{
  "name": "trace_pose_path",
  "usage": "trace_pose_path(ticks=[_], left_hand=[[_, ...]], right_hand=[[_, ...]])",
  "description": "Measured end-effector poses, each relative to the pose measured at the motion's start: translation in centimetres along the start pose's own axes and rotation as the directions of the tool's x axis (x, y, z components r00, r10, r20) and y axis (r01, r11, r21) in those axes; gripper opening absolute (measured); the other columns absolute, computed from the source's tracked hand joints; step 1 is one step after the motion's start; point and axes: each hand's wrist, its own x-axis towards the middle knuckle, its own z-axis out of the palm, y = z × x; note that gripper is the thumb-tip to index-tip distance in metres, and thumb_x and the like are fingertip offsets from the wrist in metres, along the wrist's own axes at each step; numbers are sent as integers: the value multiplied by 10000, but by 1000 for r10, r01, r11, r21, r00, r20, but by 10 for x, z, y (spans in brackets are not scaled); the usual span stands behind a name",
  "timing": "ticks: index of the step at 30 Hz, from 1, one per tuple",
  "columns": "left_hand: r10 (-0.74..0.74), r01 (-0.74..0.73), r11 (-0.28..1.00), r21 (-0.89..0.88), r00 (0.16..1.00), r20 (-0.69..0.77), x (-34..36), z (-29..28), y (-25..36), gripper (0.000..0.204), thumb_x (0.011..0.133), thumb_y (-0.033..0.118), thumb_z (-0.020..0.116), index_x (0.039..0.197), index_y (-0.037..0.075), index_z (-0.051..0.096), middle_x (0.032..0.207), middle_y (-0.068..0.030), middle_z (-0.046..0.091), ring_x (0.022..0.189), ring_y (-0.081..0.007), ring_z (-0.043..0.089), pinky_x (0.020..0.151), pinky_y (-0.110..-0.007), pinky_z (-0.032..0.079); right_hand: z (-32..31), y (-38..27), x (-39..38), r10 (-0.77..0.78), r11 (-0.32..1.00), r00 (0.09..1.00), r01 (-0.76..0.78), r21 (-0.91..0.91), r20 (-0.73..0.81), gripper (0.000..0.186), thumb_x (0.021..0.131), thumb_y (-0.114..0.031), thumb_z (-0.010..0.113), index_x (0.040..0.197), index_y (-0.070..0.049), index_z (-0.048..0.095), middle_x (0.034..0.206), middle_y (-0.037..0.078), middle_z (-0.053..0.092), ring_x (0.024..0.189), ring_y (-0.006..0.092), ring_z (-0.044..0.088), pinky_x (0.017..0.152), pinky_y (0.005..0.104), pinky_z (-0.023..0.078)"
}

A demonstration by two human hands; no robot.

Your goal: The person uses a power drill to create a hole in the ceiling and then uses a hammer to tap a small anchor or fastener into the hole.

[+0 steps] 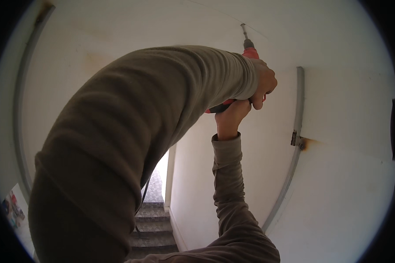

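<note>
A red and black power drill (251, 53) is held up high, its long metal bit (245, 32) pointing upward. The bit's tip meets the white surface at a thin line there; whether it has gone in, I cannot tell. My left hand (265, 79), at the end of the raised left arm, is closed round the drill's body. Just below it, my right hand (232, 117) is closed on the drill's lower part and touches the left hand. Hands and sleeve hide most of the drill.
Steps (151, 239) lie far below, beside a bright doorway (163, 168). A thin dark cord (145, 189) hangs near the left sleeve. On the right, a grey metal strip (299, 96) runs along the white wall, with a rust-stained bracket (297, 139). Another grey strip (19, 96) stands left.
</note>
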Motion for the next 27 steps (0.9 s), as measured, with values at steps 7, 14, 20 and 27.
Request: trace_pose_path(ticks=[7, 14, 20, 27], left_hand=[[-19, 19, 1000, 8, 998, 66, -3, -11, 7, 423, 655, 383, 732, 960, 91, 754, 852, -67, 722, 930, -296, 675, 767, -448, 571], [18, -17, 1000, 15, 998, -55, -7, -2, 2, 416, 657, 385, 729, 942, 83, 748, 884, -78, 725, 940, -296, 681, 758, -448, 570], [4, -4, 1000, 27, 1000, 9, -9, -5, 4, 468, 677, 400, 728, 1029, 93, 752, 988, -74, 726, 1002, -297, 669, 793, -446, 572], [-20, 18, 998, -61, 999, -30, -8, -15, 4, 489, 678, 389, 746, 1063, 89, 753, 1025, -106, 713, 1046, -321, 659, 838, -465, 569]], right_hand=[[-1, -4, -3, -71, 991, 997, 69, -115, -16, 312, 944, -201, 568, 1178, 3, 542, 1108, 72, 617, 950, 194, 641, 818, 377, 581], [9, -7, -5, 1, 999, 1000, -2, -48, -22, 320, 919, -167, 556, 1178, 19, 537, 1111, 77, 612, 947, 201, 641, 808, 388, 582], [6, -1, -5, -66, 996, 998, 66, -66, 5, 313, 928, -162, 536, 1181, 22, 537, 1120, 83, 608, 964, 195, 639, 823, 382, 586], [21, -34, -13, 86, 996, 996, -86, -2, -27, 287, 898, -151, 557, 1140, 3, 535, 1032, 98, 616, 855, 224, 642, 699, 403, 572]])
